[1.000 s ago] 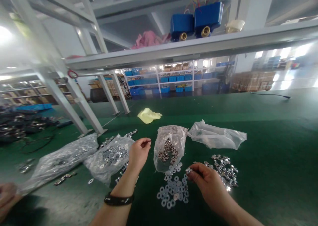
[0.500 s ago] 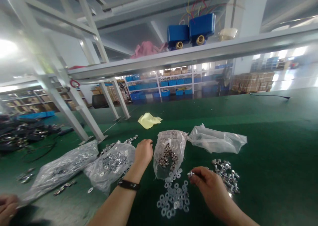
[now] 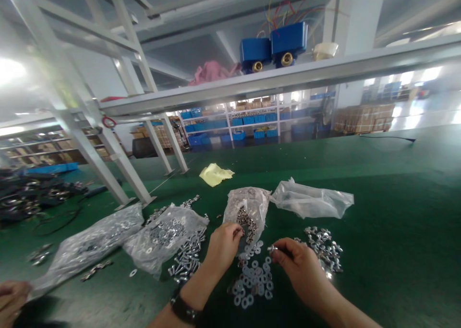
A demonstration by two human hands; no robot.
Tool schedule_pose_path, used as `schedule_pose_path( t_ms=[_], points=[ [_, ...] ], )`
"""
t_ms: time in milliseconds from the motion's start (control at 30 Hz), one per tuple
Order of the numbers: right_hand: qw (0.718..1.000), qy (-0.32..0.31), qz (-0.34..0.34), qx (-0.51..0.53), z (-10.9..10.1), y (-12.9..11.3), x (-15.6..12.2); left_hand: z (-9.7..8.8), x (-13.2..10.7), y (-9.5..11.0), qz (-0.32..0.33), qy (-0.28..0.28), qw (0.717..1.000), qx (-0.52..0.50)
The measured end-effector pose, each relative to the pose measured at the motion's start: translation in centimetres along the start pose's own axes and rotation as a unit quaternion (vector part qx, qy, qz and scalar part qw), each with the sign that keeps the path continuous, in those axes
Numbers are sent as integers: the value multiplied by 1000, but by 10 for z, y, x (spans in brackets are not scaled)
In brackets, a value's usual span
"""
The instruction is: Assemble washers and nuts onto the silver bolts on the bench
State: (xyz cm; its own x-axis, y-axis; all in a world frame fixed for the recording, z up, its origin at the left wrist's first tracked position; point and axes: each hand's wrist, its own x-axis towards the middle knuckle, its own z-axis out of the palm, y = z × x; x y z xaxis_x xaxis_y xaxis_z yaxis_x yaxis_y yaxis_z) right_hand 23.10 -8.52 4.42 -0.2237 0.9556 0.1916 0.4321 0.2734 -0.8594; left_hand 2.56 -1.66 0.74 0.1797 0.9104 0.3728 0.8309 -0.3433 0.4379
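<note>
Metal fastener [image 3: 272, 249], pinched between thumb and fingers of the right hand [image 3: 301, 265] toward the worktop's [image 3: 396, 212] near edge, beside loose flat washers [image 3: 252, 280]. Left hand [image 3: 224, 245] has shifted rightward to the clear bag [image 3: 257, 197], bringing curled fingertips to its small metal parts [image 3: 247, 216]; their grip cannot be told. Screws [image 3: 187, 256] lie leftward; bag film partly encloses the parts.

A small silvery fastener [image 3: 272, 249] sits pinched in the right hand [image 3: 301, 266].
</note>
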Motion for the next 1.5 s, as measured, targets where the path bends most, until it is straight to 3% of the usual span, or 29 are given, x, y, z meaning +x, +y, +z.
schedule_pose_path(
  t_ms=[67,167,200,267,567,867,1033,1133,1300,1400,1500],
  points=[
    [1000,5,-12,-8,1,0,0,-6,-8,19,-27,-59,981,-182],
    [999,14,-31,-25,5,3,0,-9,-18,41,-89,-147,869,-465],
    [999,18,-36,-32,6,4,0,-9,-21,45,-104,-154,841,-508],
    [998,22,-46,-43,7,6,1,-7,-24,47,-124,-154,814,-546],
    [994,26,-80,-74,11,10,0,2,-29,42,-135,-157,786,-582],
    [987,9,-102,-120,9,7,-1,2,-32,46,-132,-161,786,-582],
    [995,-34,-18,-95,10,10,-3,-2,-33,52,-123,-168,821,-531],
    [996,-81,23,-29,10,14,-2,-1,-33,53,-125,-176,814,-539],
    [998,-10,-33,-46,4,6,1,5,-33,51,-126,-151,789,-582],
    [998,-10,-57,-31,1,0,2,7,-34,48,-127,-164,789,-578],
    [994,-10,-64,-84,3,0,1,6,-34,48,-123,-173,796,-566]
  ],
)
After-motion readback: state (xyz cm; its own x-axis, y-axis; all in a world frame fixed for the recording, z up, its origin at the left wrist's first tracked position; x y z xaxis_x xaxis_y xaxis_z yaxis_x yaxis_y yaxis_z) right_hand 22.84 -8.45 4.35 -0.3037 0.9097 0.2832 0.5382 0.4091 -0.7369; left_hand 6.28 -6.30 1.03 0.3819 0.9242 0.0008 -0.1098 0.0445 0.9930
